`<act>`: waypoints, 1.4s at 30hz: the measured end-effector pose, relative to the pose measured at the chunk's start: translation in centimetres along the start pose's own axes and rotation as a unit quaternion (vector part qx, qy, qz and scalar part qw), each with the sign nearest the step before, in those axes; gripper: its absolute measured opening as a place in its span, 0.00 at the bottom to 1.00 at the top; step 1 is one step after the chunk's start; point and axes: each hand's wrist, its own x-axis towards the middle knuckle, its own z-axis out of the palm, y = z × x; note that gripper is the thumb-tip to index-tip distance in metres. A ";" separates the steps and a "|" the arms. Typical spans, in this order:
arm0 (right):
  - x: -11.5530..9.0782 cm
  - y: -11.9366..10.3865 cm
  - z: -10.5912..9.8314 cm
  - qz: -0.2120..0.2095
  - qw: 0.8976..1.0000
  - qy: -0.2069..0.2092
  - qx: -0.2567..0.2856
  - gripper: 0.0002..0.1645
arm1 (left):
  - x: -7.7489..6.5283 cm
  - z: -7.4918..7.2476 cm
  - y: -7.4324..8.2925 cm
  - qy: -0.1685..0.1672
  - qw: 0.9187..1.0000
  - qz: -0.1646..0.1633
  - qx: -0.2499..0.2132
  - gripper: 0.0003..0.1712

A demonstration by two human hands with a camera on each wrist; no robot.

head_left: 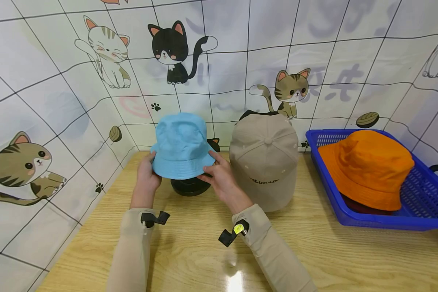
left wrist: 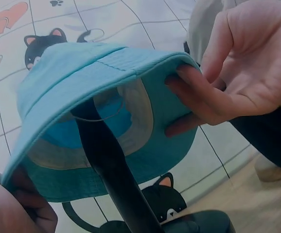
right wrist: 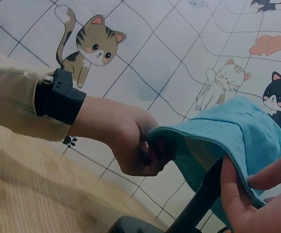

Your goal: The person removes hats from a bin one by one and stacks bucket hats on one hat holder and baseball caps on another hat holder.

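Note:
A light blue bucket hat (head_left: 181, 142) sits over the top of a black stand, whose round base (head_left: 190, 186) shows below the brim. My left hand (head_left: 147, 173) pinches the brim at its left side. On the right side of the brim, my right hand (head_left: 222, 177) grips it between thumb and fingers. From below, the left wrist view shows the stand's black post (left wrist: 116, 170) reaching up inside the hat, past its pale inner band. In the right wrist view the brim (right wrist: 194, 133) spans between both hands. Beside my right hand stands a beige baseball cap (head_left: 266, 154) with dark lettering.
At the right, a blue plastic basket (head_left: 387, 221) holds an orange bucket hat (head_left: 372, 166) with something dark red under it. The wooden table (head_left: 193, 251) meets a wall covering (head_left: 226, 81) printed with cats and grid lines, at the back and left.

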 end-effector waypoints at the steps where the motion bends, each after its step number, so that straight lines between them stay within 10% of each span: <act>1: 0.0 0.1 -0.1 0.002 1.000 0.002 -0.003 0.46 | 0.0 -0.1 -0.1 0.006 1.000 0.000 0.003 0.30; 42: 0.6 2.8 -1.4 0.038 0.988 0.085 -0.120 0.47 | 2.8 -2.7 -3.7 0.005 0.995 -0.020 0.102 0.19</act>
